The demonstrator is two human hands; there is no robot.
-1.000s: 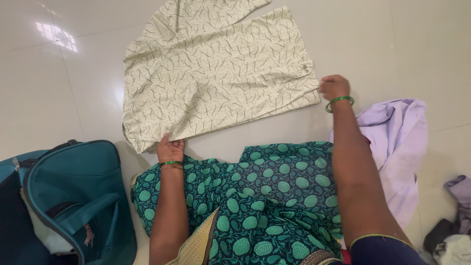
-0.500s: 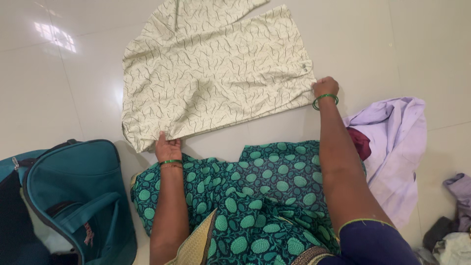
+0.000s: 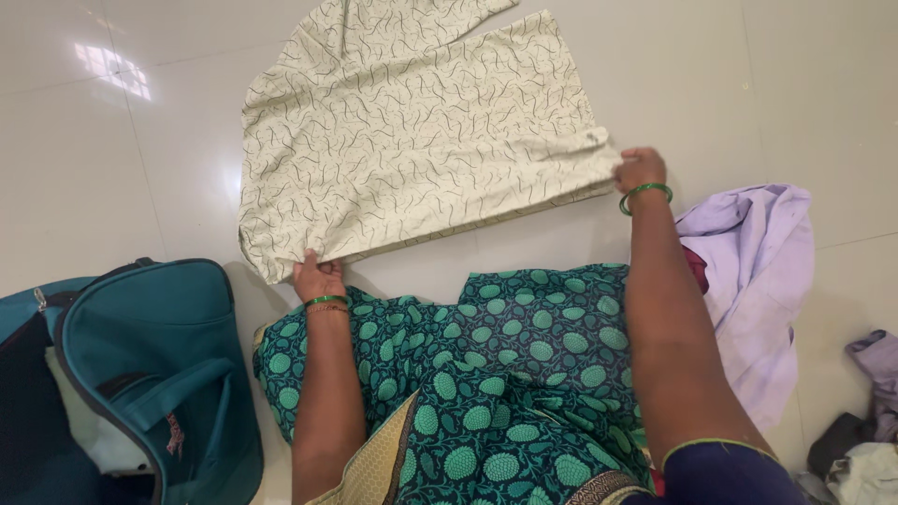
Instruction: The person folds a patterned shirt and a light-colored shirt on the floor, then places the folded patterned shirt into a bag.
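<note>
the cream patterned garment (image 3: 412,140) lies spread on the white floor (image 3: 75,187), its near edge now pulled tauter rightward. the right hand (image 3: 640,169) has moved outward, grip pinching the corner; the left hand (image 3: 316,277) still pins the other.

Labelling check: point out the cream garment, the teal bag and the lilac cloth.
cream garment (image 3: 421,131), head view, middle of the patterned fabric.
teal bag (image 3: 150,346), head view, front panel.
lilac cloth (image 3: 758,271), head view, middle of the crumpled fabric.
</note>
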